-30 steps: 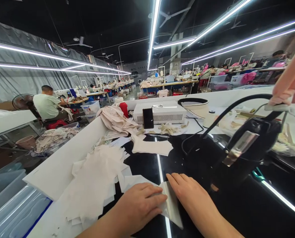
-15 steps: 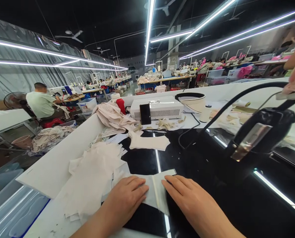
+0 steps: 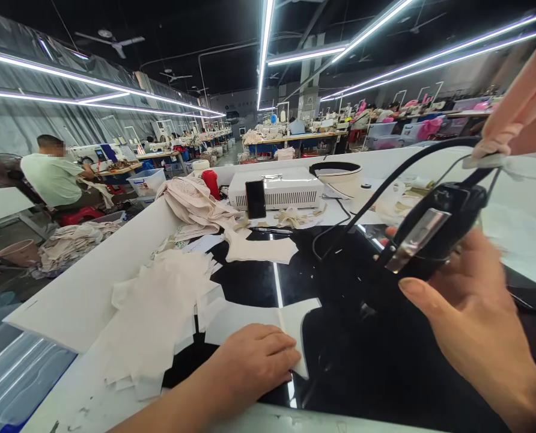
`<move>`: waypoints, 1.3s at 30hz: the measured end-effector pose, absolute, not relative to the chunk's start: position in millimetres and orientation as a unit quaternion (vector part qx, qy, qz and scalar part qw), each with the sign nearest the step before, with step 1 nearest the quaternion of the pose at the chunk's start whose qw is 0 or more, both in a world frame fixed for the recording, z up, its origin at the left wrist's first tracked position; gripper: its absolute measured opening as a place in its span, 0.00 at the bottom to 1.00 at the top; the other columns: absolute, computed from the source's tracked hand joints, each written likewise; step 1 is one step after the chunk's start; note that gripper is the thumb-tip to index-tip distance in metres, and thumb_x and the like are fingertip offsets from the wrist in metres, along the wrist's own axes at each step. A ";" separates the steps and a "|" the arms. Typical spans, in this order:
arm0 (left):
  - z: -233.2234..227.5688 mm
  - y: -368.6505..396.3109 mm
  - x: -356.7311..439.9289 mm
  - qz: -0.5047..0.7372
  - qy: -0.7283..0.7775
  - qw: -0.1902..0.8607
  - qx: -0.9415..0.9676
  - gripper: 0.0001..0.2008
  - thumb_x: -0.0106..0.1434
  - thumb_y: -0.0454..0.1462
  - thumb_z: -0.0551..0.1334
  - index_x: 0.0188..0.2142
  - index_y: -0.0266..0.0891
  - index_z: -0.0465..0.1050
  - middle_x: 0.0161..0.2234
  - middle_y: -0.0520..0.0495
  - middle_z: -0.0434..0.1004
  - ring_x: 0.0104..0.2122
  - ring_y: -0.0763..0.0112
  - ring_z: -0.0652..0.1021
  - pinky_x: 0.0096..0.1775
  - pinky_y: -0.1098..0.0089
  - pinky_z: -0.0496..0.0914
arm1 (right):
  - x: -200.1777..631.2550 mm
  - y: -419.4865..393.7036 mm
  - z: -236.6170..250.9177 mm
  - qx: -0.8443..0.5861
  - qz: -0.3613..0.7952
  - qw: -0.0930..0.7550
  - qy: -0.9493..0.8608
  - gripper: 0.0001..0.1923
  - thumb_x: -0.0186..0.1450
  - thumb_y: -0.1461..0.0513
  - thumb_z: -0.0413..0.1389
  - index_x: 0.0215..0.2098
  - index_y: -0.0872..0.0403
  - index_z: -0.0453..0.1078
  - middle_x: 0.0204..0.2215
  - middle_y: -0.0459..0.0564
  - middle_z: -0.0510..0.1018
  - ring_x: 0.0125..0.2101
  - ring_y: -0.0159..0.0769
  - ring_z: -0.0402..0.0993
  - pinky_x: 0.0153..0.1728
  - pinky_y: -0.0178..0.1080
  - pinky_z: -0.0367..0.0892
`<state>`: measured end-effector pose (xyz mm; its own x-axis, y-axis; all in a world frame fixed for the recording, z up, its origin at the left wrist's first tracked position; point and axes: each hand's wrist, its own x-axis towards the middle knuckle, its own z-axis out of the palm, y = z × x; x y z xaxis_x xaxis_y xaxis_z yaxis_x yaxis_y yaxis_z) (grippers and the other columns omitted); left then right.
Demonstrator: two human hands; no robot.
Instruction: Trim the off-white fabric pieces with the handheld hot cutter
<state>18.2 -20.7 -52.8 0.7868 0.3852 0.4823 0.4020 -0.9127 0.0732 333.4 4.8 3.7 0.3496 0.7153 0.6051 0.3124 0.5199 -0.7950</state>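
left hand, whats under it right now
The left hand lies flat on a folded white fabric piece on the glossy black table. The part of the piece beneath the palm is covered, so its edge there cannot be seen.

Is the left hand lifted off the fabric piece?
No, the left hand lies flat on the white fabric piece on the black table.

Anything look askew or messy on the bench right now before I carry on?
Nothing looks damaged or spilled. The cut fabric pieces at the table's left lie in a loose, fanned heap, not squared up. The left hand presses the fabric piece flat; the right hand reaches the black iron.
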 end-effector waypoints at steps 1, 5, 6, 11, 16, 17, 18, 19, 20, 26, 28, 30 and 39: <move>-52.3 -20.1 20.7 -0.248 -0.195 0.022 -0.949 0.09 0.86 0.38 0.58 0.53 0.36 0.76 0.50 0.44 0.88 0.49 0.63 0.87 0.56 0.66 0.80 | 326.1 6.4 6.8 -0.472 0.179 0.671 -0.544 0.34 0.58 0.46 0.77 0.60 0.39 0.78 0.53 0.52 0.89 0.47 0.55 0.90 0.48 0.57 0.88; -49.8 -18.3 30.0 -0.196 -0.154 0.063 -0.966 0.09 0.85 0.32 0.58 0.47 0.36 0.77 0.41 0.47 0.85 0.42 0.67 0.85 0.51 0.68 0.80 | 305.0 8.0 15.1 -0.472 0.188 0.671 -0.540 0.21 0.60 0.48 0.77 0.45 0.46 0.79 0.40 0.47 0.87 0.36 0.45 0.86 0.41 0.49 0.84; -50.2 -18.1 31.8 -0.183 -0.151 0.072 -0.969 0.11 0.84 0.30 0.57 0.45 0.36 0.77 0.39 0.47 0.84 0.40 0.68 0.84 0.49 0.68 0.80 | 301.5 7.6 16.3 -0.462 0.185 0.672 -0.548 0.20 0.61 0.49 0.77 0.45 0.46 0.78 0.40 0.47 0.87 0.35 0.44 0.85 0.40 0.47 0.82; -60.0 -18.6 36.0 -0.177 -0.156 0.074 -0.969 0.12 0.80 0.26 0.58 0.40 0.37 0.76 0.37 0.48 0.82 0.36 0.67 0.82 0.42 0.67 0.80 | 283.1 -3.6 16.8 -0.401 0.217 0.696 -0.555 0.20 0.64 0.50 0.77 0.46 0.44 0.75 0.39 0.44 0.84 0.30 0.39 0.81 0.34 0.43 0.80; -61.7 -21.6 36.1 -0.227 -0.225 -0.074 -0.945 0.09 0.80 0.30 0.64 0.41 0.39 0.78 0.42 0.49 0.87 0.40 0.68 0.83 0.48 0.68 0.80 | 260.4 -26.4 9.0 -0.338 0.313 0.715 -0.526 0.28 0.69 0.51 0.75 0.62 0.42 0.73 0.35 0.44 0.81 0.27 0.38 0.78 0.25 0.39 0.78; -60.6 -22.2 35.9 -0.236 -0.237 -0.109 -0.936 0.07 0.79 0.30 0.65 0.41 0.40 0.78 0.43 0.50 0.87 0.41 0.67 0.84 0.49 0.68 0.79 | 255.9 -30.1 7.3 -0.314 0.337 0.720 -0.520 0.30 0.70 0.51 0.74 0.65 0.41 0.71 0.34 0.44 0.81 0.26 0.38 0.77 0.24 0.39 0.78; -59.7 -22.7 35.7 -0.245 -0.248 -0.139 -0.927 0.06 0.78 0.30 0.67 0.42 0.40 0.79 0.43 0.50 0.88 0.43 0.67 0.85 0.51 0.68 0.78 | 251.6 -33.1 5.7 -0.289 0.356 0.723 -0.517 0.31 0.70 0.51 0.74 0.67 0.41 0.70 0.34 0.43 0.80 0.26 0.37 0.77 0.23 0.38 0.78; -59.2 -23.2 35.5 -0.254 -0.255 -0.164 -0.918 0.06 0.77 0.29 0.68 0.42 0.40 0.80 0.44 0.51 0.88 0.43 0.67 0.85 0.51 0.69 0.78 | 247.4 -35.3 4.0 -0.268 0.371 0.724 -0.516 0.31 0.71 0.51 0.73 0.67 0.41 0.69 0.34 0.43 0.80 0.25 0.37 0.77 0.23 0.38 0.78; -59.2 -23.6 35.3 -0.262 -0.260 -0.184 -0.911 0.06 0.77 0.29 0.68 0.42 0.40 0.80 0.44 0.51 0.89 0.44 0.66 0.85 0.52 0.69 0.77 | 243.5 -36.9 2.5 -0.252 0.381 0.725 -0.516 0.30 0.71 0.52 0.73 0.67 0.41 0.69 0.34 0.43 0.79 0.25 0.37 0.78 0.23 0.38 0.79; -63.1 -23.8 36.1 -0.273 -0.267 -0.214 -0.899 0.07 0.76 0.28 0.68 0.42 0.40 0.83 0.45 0.49 0.89 0.44 0.65 0.85 0.52 0.68 0.77 | 228.2 -37.0 -2.5 -0.230 0.380 0.737 -0.510 0.28 0.72 0.51 0.73 0.65 0.42 0.71 0.34 0.44 0.79 0.25 0.36 0.78 0.24 0.37 0.79; -63.3 -23.3 37.0 -0.269 -0.272 -0.211 -0.900 0.06 0.77 0.29 0.68 0.43 0.40 0.83 0.45 0.49 0.89 0.45 0.65 0.85 0.52 0.68 0.77 | 226.6 -36.3 -2.6 -0.236 0.379 0.736 -0.509 0.28 0.72 0.51 0.73 0.65 0.42 0.71 0.33 0.43 0.79 0.25 0.36 0.78 0.24 0.37 0.79; -62.9 -23.0 37.8 -0.268 -0.271 -0.206 -0.901 0.06 0.77 0.30 0.68 0.43 0.40 0.83 0.44 0.49 0.89 0.44 0.66 0.85 0.52 0.68 0.77 | 226.2 -36.1 -2.7 -0.239 0.378 0.734 -0.511 0.27 0.71 0.51 0.73 0.64 0.42 0.71 0.33 0.43 0.79 0.25 0.36 0.78 0.23 0.36 0.79; -58.1 -24.1 37.5 -0.248 -0.275 -0.214 -0.904 0.05 0.80 0.32 0.67 0.45 0.40 0.84 0.46 0.49 0.89 0.48 0.66 0.86 0.55 0.68 0.78 | 228.5 -37.5 -6.8 -0.244 0.372 0.724 -0.527 0.25 0.74 0.52 0.71 0.65 0.40 0.70 0.35 0.43 0.78 0.26 0.36 0.78 0.24 0.37 0.79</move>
